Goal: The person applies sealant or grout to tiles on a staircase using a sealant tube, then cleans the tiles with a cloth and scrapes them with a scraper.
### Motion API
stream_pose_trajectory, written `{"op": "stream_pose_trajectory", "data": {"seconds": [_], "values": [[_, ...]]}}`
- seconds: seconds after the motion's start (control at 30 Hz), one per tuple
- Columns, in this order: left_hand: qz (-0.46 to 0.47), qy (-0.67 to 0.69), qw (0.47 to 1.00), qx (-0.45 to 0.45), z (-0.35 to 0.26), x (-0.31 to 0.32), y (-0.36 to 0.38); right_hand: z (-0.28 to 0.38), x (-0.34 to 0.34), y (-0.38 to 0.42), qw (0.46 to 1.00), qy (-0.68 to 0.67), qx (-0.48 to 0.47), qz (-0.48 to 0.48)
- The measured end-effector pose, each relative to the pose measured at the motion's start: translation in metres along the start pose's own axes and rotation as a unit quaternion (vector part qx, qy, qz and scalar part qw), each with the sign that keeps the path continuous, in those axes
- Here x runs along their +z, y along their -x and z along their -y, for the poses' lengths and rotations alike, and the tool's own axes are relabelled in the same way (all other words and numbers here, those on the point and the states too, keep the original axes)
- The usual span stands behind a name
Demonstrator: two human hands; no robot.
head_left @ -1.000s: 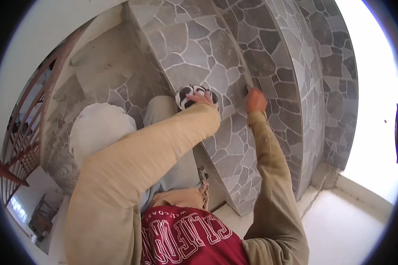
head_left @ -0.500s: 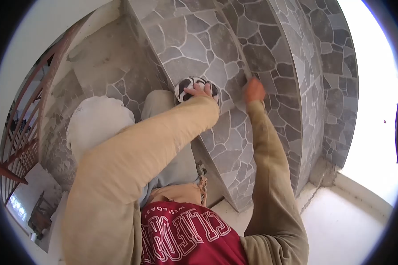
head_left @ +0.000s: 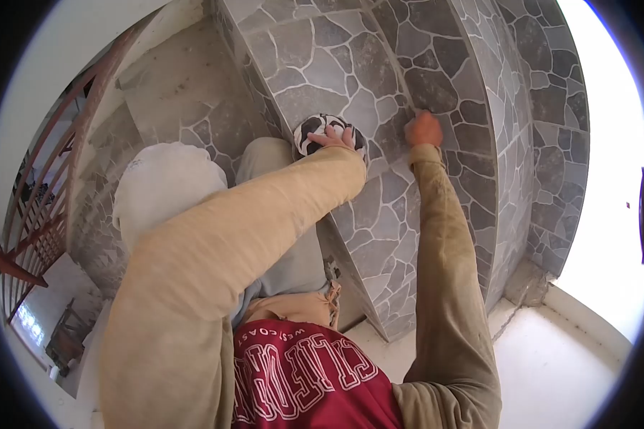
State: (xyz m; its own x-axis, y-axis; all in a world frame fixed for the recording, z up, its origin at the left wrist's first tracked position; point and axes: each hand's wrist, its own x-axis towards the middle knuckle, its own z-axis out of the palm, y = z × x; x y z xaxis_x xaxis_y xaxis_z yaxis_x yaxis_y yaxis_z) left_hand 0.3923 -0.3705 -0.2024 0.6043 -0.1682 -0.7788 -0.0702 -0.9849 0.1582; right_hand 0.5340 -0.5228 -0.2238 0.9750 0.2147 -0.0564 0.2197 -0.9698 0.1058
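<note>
My left hand [head_left: 334, 137] lies over a round, ball-like thing [head_left: 309, 129] with black and white patches, its fingers curled onto the top. That round thing sits on a stone-patterned stair tread [head_left: 322, 70], close to the tread's left edge. My right hand [head_left: 424, 130] is closed in a fist at the seam between this tread and the stone-patterned riser [head_left: 436, 89]. Whatever the fist holds is hidden or too small to make out. Both arms wear tan sleeves, and the left one crosses in front of my body.
More stone-patterned steps [head_left: 504, 121] rise on the right, beside a bright white area. A lower landing [head_left: 172, 93] and a reddish-brown railing [head_left: 68, 161] lie to the left. My knee with a white covering [head_left: 168, 179] is near the tread's left edge.
The view has shifted slightly, so the steps sit a little further right. My right hand has moved slightly up along the seam. My left hand stays on the round thing.
</note>
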Motion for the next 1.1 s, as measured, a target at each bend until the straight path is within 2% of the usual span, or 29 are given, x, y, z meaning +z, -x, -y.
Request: {"op": "stream_pose_trajectory", "data": {"seconds": [0.1,0.17,0.23,0.3,0.33,0.37,0.4,0.47,0.5,0.53,0.63,0.67,0.8,0.87,0.9,0.97,1.03,1.1], "values": [[0.002,0.04,0.999,0.036,0.011,0.001,-0.008,0.006,0.018,-0.004,1.0,0.009,-0.012,-0.018],[0.003,0.074,0.996,0.049,0.01,0.005,-0.002,-0.004,0.018,0.006,0.996,-0.032,-0.058,-0.06],[-0.008,-0.004,1.0,0.008,0.005,-0.001,0.009,-0.002,0.007,-0.006,0.999,-0.009,-0.027,-0.024],[-0.02,-0.011,1.0,0.002,0.003,0.001,0.003,0.003,0.0,-0.004,1.0,0.009,-0.004,0.004],[-0.029,0.062,0.998,0.004,0.008,-0.001,-0.005,0.005,0.001,0.006,0.998,-0.007,-0.055,-0.035],[-0.017,0.07,0.997,0.026,0.011,0.003,-0.01,0.01,0.005,0.013,0.992,-0.024,-0.106,-0.067],[-0.004,0.078,0.996,0.049,0.018,0.001,-0.005,0.013,0.008,0.004,0.992,-0.027,-0.111,-0.06],[0.003,0.049,0.998,0.039,0.011,0.002,0.007,0.0,0.011,-0.018,1.0,0.008,-0.004,0.024],[-0.004,0.019,1.0,0.022,0.009,0.0,0.006,0.0,0.008,-0.014,1.0,0.008,-0.001,0.022],[-0.006,0.048,0.998,0.027,0.01,0.002,-0.003,0.002,0.007,-0.008,1.0,0.008,0.008,0.026],[-0.021,0.127,0.991,0.034,0.019,0.002,-0.008,0.012,0.012,-0.02,1.0,0.005,-0.003,0.017],[-0.015,0.075,0.996,0.036,0.015,0.004,-0.006,0.005,0.018,-0.013,1.0,0.008,0.002,0.012],[-0.004,0.069,0.997,0.025,0.01,0.0,-0.007,0.008,0.0,-0.014,0.998,0.023,-0.002,0.051],[-0.007,0.054,0.998,0.02,0.016,-0.005,-0.007,0.013,0.005,-0.001,0.997,-0.029,-0.072,-0.027],[0.004,0.033,0.999,0.03,0.013,0.001,-0.004,0.013,0.011,-0.003,0.997,-0.03,-0.072,-0.019],[-0.014,-0.003,0.999,0.03,0.008,0.003,-0.003,-0.002,0.012,-0.02,1.0,-0.001,-0.012,0.012],[-0.004,0.1,0.994,0.042,0.014,-0.002,-0.008,0.007,0.003,-0.005,1.0,0.008,-0.022,0.011],[-0.012,0.074,0.997,0.028,0.021,-0.007,-0.01,0.021,0.004,-0.013,0.999,0.01,-0.047,0.015]]}}
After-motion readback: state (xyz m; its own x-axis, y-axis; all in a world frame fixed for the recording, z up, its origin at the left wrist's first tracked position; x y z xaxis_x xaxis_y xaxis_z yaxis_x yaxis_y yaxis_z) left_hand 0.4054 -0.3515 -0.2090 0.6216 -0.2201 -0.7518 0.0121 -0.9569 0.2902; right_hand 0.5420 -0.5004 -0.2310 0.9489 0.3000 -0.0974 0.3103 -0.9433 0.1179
